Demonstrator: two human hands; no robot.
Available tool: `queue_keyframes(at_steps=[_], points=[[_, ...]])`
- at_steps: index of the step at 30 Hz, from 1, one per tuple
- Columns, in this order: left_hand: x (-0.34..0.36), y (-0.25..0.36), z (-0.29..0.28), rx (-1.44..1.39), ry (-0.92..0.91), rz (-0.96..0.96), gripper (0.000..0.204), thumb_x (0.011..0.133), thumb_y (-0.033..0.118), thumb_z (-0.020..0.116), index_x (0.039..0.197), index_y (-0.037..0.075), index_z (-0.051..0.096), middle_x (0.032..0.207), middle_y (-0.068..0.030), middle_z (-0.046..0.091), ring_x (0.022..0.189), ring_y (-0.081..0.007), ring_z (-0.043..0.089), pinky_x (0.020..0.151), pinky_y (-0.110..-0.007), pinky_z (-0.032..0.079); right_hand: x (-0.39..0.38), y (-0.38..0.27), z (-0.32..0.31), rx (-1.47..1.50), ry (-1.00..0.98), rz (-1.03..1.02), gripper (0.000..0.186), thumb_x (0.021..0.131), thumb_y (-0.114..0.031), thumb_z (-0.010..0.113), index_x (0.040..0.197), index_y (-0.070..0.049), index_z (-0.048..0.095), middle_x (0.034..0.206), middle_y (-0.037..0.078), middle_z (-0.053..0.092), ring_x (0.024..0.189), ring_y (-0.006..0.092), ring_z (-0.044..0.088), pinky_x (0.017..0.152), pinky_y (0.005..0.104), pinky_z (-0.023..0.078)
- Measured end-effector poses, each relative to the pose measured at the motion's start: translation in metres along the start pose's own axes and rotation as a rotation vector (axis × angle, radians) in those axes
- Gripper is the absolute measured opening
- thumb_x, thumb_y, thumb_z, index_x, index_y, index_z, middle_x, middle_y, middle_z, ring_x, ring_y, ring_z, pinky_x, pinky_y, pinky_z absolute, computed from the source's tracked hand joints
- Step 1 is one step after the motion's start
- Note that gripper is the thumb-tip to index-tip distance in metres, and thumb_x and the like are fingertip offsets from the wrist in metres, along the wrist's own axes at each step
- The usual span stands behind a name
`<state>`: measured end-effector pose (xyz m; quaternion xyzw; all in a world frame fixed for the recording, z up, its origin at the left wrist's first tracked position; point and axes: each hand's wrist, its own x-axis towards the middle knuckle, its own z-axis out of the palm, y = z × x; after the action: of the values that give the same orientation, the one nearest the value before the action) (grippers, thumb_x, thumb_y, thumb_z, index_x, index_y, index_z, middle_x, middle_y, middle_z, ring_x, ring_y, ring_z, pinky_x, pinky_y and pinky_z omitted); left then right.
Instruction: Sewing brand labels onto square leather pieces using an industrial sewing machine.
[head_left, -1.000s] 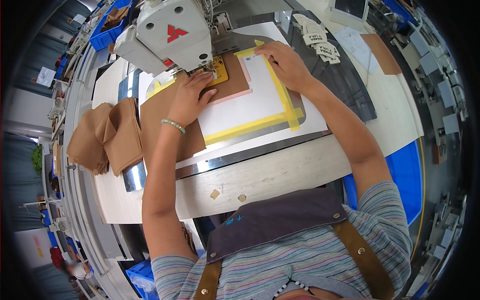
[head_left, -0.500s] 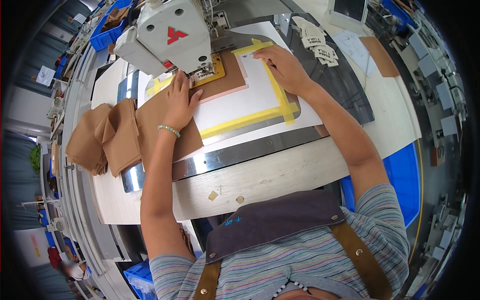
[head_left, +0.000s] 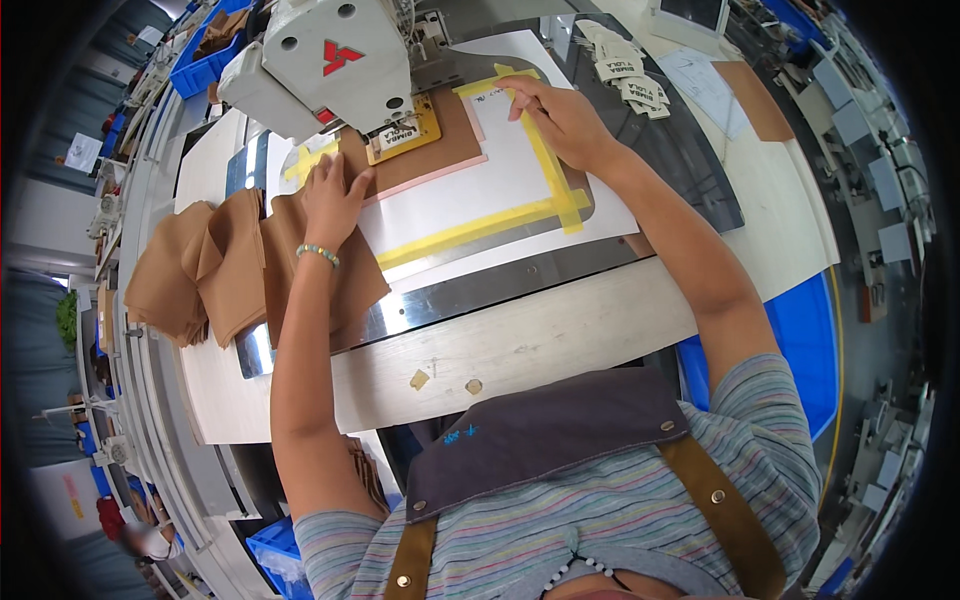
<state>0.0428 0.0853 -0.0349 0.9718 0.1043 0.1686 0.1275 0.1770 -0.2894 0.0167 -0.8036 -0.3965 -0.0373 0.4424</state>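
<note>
A yellow plate (head_left: 430, 124) is set slantwise, just right of the spread left hand (head_left: 335, 200), on brown cloth (head_left: 458, 135); the farther right hand (head_left: 562, 118) is curled, grip unclear

Pale tabletop (head_left: 560, 330) has a floppy brown fabric pile (head_left: 168, 275) by its left edge, tan bits (head_left: 419, 380) near the front, brown sheet (head_left: 753, 100) by the right.

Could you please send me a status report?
Left hand at brown fabric; right hand over yellow tape; white label in yellow frame; machine head partly hiding it.
</note>
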Motion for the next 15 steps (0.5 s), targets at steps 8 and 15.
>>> queue_keyframes(at_steps=[8,15], points=[[-0.021,0.085,0.019,0.129,0.111,0.175,0.052,0.105,0.037,0.061,0.141,-0.001,0.064,0.151,-0.0239,0.055,0.137,-0.0448,0.051,0.113,-0.054,0.042,0.011,-0.015,-0.01,-0.024,-0.078,-0.159,0.036,0.106,-0.015,0.046,0.136,-0.012,0.066,0.087,0.006,0.072,0.079,0.0234,0.068,0.073,0.0369,0.052],[-0.023,0.102,-0.004,-0.117,0.023,-0.057,0.037,0.095,0.017,0.074,0.128,0.001,0.072,0.117,-0.0139,0.073,0.096,-0.0331,0.07,0.08,-0.047,0.054,0.02,-0.023,0.02,-0.317,-0.261,-0.22,0.039,0.102,-0.011,0.051,0.138,-0.01,0.065,0.115,0.011,0.074,0.103,0.0343,0.07,0.09,0.0454,0.054]])
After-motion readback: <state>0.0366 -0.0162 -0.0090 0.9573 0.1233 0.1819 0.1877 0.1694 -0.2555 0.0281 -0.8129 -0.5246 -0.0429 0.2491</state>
